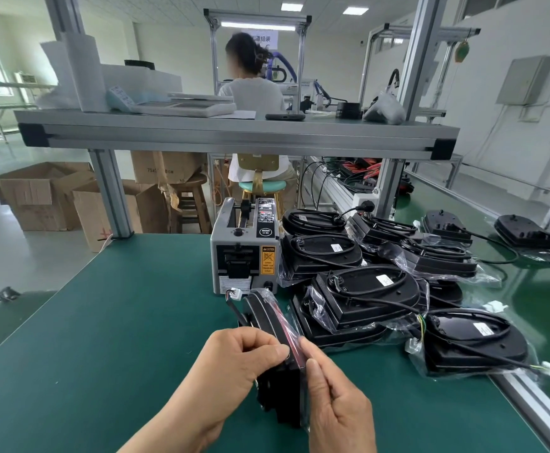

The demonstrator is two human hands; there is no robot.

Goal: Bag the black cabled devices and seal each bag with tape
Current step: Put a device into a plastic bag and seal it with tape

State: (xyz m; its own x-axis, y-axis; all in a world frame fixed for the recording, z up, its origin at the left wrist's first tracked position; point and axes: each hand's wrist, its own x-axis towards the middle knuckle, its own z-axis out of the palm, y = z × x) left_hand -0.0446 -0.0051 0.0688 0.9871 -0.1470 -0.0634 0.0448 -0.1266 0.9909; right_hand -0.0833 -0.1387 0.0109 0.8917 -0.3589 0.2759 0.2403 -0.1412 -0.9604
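Now black device (268,317) in clear bag (296,333) pinched edge-up by left hand (244,358) & right hand (335,403), near side of tape dispenser (245,253). Judged rigid, film slippery: body to be gripped, not cable (233,308).

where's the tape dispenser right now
The grey tape dispenser stands mid-frame in the head view on the green table, just left of the bagged devices and beyond the held device.
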